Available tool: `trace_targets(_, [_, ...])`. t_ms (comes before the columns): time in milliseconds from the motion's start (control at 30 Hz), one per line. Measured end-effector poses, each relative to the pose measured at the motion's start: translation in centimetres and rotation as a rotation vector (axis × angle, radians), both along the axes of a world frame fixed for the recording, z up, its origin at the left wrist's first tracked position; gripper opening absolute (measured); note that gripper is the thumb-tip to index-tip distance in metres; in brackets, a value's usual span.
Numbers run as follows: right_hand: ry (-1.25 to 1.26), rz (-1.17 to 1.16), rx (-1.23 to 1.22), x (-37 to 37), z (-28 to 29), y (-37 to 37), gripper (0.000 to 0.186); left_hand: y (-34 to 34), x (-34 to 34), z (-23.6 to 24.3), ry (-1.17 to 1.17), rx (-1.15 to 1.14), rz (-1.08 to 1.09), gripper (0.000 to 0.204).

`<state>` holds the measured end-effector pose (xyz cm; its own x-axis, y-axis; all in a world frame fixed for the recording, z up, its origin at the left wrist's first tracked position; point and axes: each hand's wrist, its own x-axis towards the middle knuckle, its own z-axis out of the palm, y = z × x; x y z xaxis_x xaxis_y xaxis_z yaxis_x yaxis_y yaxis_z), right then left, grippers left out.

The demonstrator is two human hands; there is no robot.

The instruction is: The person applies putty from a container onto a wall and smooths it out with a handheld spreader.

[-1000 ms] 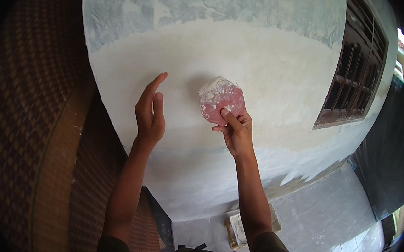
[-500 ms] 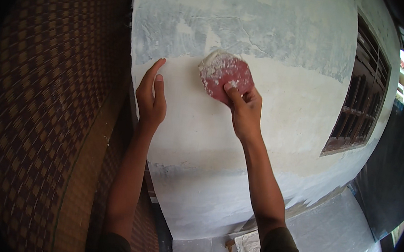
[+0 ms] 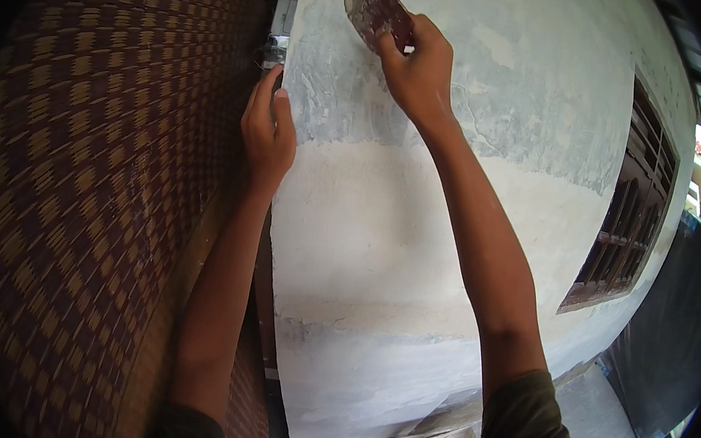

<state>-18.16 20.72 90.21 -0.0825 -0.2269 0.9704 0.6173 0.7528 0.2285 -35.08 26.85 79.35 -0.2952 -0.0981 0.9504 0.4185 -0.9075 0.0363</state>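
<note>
Sandpaper [image 3: 377, 13] pinching in right hand [image 3: 418, 70] against wall [image 3: 414, 250]; left hand [image 3: 268, 132] bracing flat; overreaching, sheet risking slipping.

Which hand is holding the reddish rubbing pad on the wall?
The right hand, reaching highest, presses the reddish sanding pad to the wall. The left hand holds nothing; it rests lower, at the wall's left edge.

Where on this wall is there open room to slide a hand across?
The pale plaster band is bare between the left hand at the wall's edge and the dark barred window. It is crowded up top: the right hand presses a reddish abrasive sheet there, near a small grey fitting.
</note>
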Motion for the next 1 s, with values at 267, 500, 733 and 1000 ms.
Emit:
trace_targets(267, [-0.167,-0.421,0.304,-3.8,5.2,2.6,0.019,3.9,0.4,4.2,0.002,0.158,0.224,0.043])
trace_targets(500, [-0.292,-0.724,0.53,-5.4,9.5,5.4,0.014,4.3,0.9,3.8,0.098,0.136,0.375,0.047])
trace_targets(733, [-0.382,-0.808,0.467,-5.3,7.8,6.8,0.009,4.3,0.9,3.5,0.096,0.102,0.427,0.048])
trace_targets(1000, [-0.387,-0.479,0.443,-5.3,4.7,5.0,0.007,4.2,0.4,2.8,0.092,0.097,0.463,0.047])
